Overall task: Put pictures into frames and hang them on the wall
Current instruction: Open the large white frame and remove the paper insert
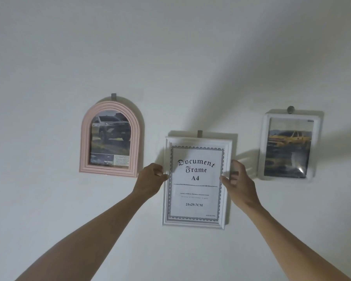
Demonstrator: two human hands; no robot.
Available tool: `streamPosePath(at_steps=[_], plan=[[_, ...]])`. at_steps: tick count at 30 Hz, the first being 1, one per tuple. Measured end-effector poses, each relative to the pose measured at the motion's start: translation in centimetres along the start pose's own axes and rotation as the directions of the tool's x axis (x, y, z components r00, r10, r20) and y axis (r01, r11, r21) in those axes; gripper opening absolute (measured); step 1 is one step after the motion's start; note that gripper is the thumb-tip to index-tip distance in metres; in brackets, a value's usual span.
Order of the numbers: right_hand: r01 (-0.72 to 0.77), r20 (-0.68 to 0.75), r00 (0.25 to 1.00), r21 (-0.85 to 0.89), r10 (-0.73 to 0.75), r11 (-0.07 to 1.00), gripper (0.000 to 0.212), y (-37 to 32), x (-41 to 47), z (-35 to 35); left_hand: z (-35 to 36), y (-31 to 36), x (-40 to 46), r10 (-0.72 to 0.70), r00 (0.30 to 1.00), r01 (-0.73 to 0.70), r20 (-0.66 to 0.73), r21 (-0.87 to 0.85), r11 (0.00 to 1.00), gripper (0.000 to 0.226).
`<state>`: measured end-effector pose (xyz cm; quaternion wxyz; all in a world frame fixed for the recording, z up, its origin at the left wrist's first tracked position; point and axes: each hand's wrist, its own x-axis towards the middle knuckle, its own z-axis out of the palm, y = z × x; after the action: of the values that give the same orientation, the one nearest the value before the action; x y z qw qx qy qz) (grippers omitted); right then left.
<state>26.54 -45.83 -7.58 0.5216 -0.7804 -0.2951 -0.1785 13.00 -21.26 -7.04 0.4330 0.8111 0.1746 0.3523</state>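
We hold a white picture frame [197, 182] flat against the wall [170, 57], near the middle of it, with its top edge just under a small grey hook [200, 133]. The sheet inside reads "Document Frame A4". Our left hand [150, 180] grips the frame's left edge about halfway up, the fingers curled around the rim. Our right hand [238, 179] grips the right edge at the same height, thumb on the front and fingers wrapped behind. Toward the left side of the wall hangs a pink arched frame [110, 138] with a photo of a grey car, under its own hook [114, 96]. Toward the right side hangs another white frame [290, 146] showing a yellow car, below a round peg [291, 109].
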Motion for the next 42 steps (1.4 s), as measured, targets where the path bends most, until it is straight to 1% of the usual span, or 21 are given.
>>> streamPosePath(at_steps=[4,8,14,17,20,25,30,34,38,42], plan=[[0.048,-0.041,0.998,0.032,-0.047,0.998,0.044,0.9,0.4,0.6,0.8,-0.4,-0.4,0.006,1.000,-0.007,-0.016,-0.046,0.999,0.016],[0.056,-0.023,0.998,0.076,-0.054,0.996,0.045,1.1,0.5,0.3,0.7,-0.4,-0.4,0.007,0.999,-0.009,-0.042,-0.048,0.999,0.019],[0.046,-0.005,0.999,0.066,-0.046,0.997,0.046,0.3,-1.4,-0.2,-0.2,-0.8,-1.1,0.007,1.000,-0.008,-0.023,-0.029,1.000,0.015],[0.037,0.002,0.999,0.031,-0.037,0.999,0.046,-0.3,-2.7,-0.4,-0.5,-1.6,-2.3,-0.009,1.000,0.009,0.016,-0.033,0.999,0.013],[0.007,-0.007,1.000,0.005,-0.007,1.000,0.046,-0.6,-4.7,0.1,-1.1,-3.0,-4.0,-0.035,0.996,0.039,0.087,-0.043,0.998,0.013],[-0.057,0.039,0.998,-0.033,0.058,0.998,0.044,0.5,-9.8,2.8,-2.5,-7.4,-8.1,-0.112,0.978,0.125,0.175,-0.067,0.990,0.013],[-0.199,0.088,0.975,-0.067,0.204,0.978,0.041,2.1,-16.3,7.1,-4.0,-12.5,-13.3,-0.246,0.933,0.277,0.261,-0.090,0.957,0.011],[-0.323,0.139,0.931,-0.109,0.336,0.940,0.043,3.7,-21.7,10.5,-4.9,-16.7,-17.3,-0.372,0.871,0.416,0.322,-0.076,0.906,0.014],[-0.391,0.171,0.896,-0.138,0.410,0.910,0.044,4.9,-26.8,13.3,-5.7,-20.5,-21.0,-0.479,0.809,0.528,0.341,-0.061,0.847,0.012],[-0.463,0.223,0.840,-0.184,0.495,0.867,0.044,5.8,-31.7,15.4,-6.6,-23.1,-24.9,-0.562,0.746,0.613,0.357,-0.036,0.790,0.010]])
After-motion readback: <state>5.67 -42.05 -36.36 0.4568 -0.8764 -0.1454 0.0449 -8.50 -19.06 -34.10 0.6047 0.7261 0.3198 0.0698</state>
